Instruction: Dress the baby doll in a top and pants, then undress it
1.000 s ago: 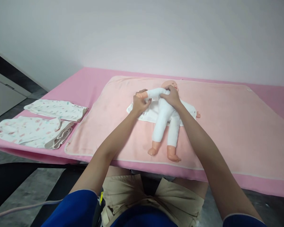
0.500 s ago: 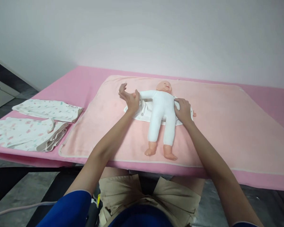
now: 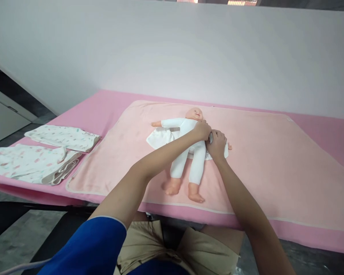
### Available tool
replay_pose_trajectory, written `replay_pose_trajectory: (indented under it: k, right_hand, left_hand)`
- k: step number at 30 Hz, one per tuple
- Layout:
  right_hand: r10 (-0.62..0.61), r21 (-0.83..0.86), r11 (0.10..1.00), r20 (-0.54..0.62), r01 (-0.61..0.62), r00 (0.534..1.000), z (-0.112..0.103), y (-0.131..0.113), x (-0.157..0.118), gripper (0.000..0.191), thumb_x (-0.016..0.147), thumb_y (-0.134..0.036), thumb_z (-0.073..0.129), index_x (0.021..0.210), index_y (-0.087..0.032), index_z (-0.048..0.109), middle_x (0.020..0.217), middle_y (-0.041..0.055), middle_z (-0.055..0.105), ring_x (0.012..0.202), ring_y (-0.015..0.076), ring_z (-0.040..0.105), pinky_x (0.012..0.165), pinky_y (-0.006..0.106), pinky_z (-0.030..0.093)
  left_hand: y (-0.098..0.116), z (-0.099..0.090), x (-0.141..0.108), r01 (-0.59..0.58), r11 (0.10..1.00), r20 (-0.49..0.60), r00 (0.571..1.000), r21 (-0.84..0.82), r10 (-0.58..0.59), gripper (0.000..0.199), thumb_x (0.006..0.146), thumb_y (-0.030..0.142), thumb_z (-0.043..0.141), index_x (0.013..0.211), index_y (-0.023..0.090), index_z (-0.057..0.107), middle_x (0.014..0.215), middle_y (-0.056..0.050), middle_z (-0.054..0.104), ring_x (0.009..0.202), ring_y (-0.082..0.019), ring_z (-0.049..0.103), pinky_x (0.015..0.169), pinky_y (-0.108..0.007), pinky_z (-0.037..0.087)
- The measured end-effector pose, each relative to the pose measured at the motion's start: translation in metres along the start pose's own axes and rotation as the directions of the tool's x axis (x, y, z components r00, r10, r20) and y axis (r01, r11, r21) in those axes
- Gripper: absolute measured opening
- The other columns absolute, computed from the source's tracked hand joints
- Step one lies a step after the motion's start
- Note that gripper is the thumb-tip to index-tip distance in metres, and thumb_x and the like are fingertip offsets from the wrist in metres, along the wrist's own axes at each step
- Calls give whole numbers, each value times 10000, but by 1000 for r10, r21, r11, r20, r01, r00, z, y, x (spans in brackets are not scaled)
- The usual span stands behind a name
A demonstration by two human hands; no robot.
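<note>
Along the front edge of the pink-covered bench point(image 3: 103, 110), just before the person's beige shorts point(image 3: 141, 238), a peach blanket point(image 3: 275, 164) comes up close to the drop, its pale hem running almost level with it. To the person's right that blanket spreads broad and flat, good room for an arm to swing; at the back a strip of pink lies between it and the pale wall point(image 3: 172, 57).

Over on the left, a folded printed garment point(image 3: 63, 137) and, nearer, a second printed garment point(image 3: 23, 162) lie beside the blanket. Below them are a black frame point(image 3: 5, 217) and a pale cable point(image 3: 25, 265). The person's left forearm point(image 3: 149, 164) slants in over the blanket, hiding part of the doll's middle.

The baby doll point(image 3: 187, 126) lies face up on the blanket, head towards the wall, feet towards the hem, its long axis running away from the person and leaning slightly right at the head. One arm points out left; on the right its other hand shows past a white top point(image 3: 157, 139) spread beneath its back. There the left hand point(image 3: 202, 130) and right hand point(image 3: 217, 145) meet, fingers curled in around something white; whether they grip sleeve or doll's arm, I can't tell.
</note>
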State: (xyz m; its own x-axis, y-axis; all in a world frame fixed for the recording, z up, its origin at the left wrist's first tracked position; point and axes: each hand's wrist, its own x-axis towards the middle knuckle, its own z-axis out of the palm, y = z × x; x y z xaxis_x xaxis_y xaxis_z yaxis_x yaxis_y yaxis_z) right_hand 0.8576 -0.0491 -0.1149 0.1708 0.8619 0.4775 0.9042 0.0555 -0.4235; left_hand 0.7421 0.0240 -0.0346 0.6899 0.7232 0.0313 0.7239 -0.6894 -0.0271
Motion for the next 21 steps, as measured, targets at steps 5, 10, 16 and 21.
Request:
replay_pose_trajectory:
  k: [5,10,16,21]
  right_hand:
    - [48,18,999,-29,-48,998,4,-1,2,423,943,-234,541,1338,-211,691,1402,190,701,1325,388,581,1174,540,435]
    - [71,51,996,-61,-67,996,2,-1,0,362,922,-205,519,1254,-235,658,1354,159,702,1303,369,599,1169,519,438]
    - [140,80,988,-145,-129,980,-2,10,-1,264,884,-151,490,1105,-249,598,1268,153,701,1214,373,607,1062,531,482]
    - [225,155,969,-214,-194,951,2,26,4,207,847,-137,485,987,-265,568,1167,145,691,1126,345,624,1054,526,520]
  left_hand:
    - [1,11,12,61,998,-21,998,-5,-61,398,894,131,717,1268,84,844,1305,-265,807,1364,-390,652,1160,-518,440]
    - [-14,16,-4,95,994,-126,987,-54,-101,517,948,269,745,1395,8,742,1422,-292,734,1427,-417,589,1211,-519,403]
    - [-41,15,-29,131,959,-303,930,-250,-206,477,912,357,806,1298,90,716,1358,-228,750,1378,-414,589,1226,-521,412]
    - [-60,18,-41,94,909,-409,871,-406,-272,391,870,342,839,1193,170,702,1255,-160,766,1322,-396,615,1187,-516,476]
